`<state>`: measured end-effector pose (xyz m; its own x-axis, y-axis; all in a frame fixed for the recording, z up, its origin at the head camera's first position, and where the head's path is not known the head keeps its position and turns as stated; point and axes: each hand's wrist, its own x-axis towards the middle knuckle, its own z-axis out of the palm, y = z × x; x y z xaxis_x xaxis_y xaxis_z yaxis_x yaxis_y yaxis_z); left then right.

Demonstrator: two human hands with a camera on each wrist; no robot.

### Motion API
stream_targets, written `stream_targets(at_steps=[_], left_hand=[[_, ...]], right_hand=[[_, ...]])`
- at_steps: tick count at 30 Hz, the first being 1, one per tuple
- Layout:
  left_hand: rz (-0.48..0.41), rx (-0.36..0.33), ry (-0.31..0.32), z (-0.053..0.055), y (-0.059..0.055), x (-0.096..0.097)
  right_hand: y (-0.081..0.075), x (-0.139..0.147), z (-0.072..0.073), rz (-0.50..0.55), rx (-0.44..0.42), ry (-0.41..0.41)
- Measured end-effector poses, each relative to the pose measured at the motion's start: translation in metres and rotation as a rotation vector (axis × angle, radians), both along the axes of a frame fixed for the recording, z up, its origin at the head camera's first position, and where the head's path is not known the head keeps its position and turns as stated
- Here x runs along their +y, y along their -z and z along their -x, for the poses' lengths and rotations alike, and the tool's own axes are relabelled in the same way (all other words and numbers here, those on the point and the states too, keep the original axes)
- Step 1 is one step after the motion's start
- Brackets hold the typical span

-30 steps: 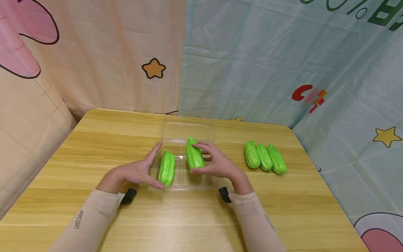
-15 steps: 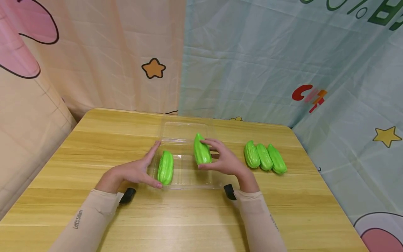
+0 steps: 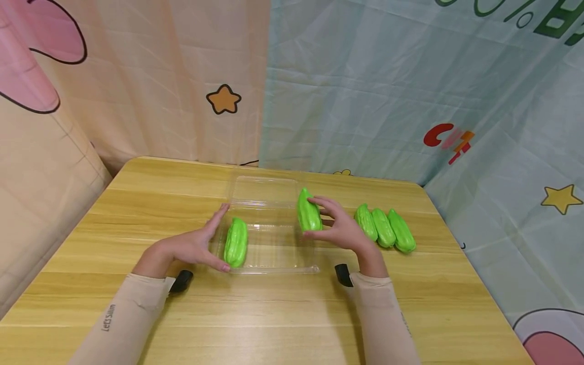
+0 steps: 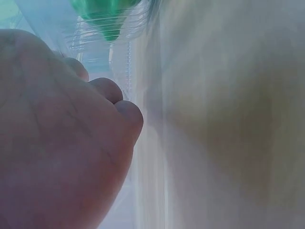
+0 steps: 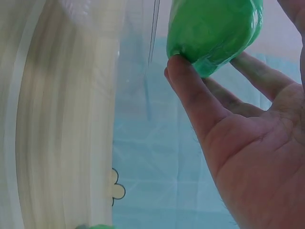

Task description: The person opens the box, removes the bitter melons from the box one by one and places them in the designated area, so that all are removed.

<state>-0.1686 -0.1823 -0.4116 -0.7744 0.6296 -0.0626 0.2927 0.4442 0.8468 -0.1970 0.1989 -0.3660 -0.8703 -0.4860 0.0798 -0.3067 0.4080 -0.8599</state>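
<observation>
A green, ribbed bitter melon (image 3: 308,210) is pinched between the thumb and fingers of my right hand (image 3: 339,227), raised at the right end of a clear plastic clamshell box (image 3: 274,269). In the right wrist view the thumb presses the blunt end of this held melon (image 5: 214,33). My left hand (image 3: 189,247) spans the box's left end, thumb at the near edge and fingers toward the far one. Beside it, another bitter melon (image 3: 235,243) lies in the box. The left wrist view shows a melon (image 4: 107,16) through the plastic.
Three more bitter melons (image 3: 383,228) lie side by side on the wooden table (image 3: 274,319), to the right of the right hand. The box's lid (image 3: 264,189) lies folded back toward the table's far edge. Printed curtains (image 3: 347,101) hang behind.
My right hand has carried its melon right and slightly away from me, from over the box's middle to its right end. The left hand and the box have slid a little left.
</observation>
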Motion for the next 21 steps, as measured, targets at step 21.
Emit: stream_targets(at_steps=[21], left_hand=[[0.006,-0.031,-0.016,-0.002,-0.004,-0.005]], right_hand=[[0.012,0.065,0.008,-0.042,-0.090,0.185]])
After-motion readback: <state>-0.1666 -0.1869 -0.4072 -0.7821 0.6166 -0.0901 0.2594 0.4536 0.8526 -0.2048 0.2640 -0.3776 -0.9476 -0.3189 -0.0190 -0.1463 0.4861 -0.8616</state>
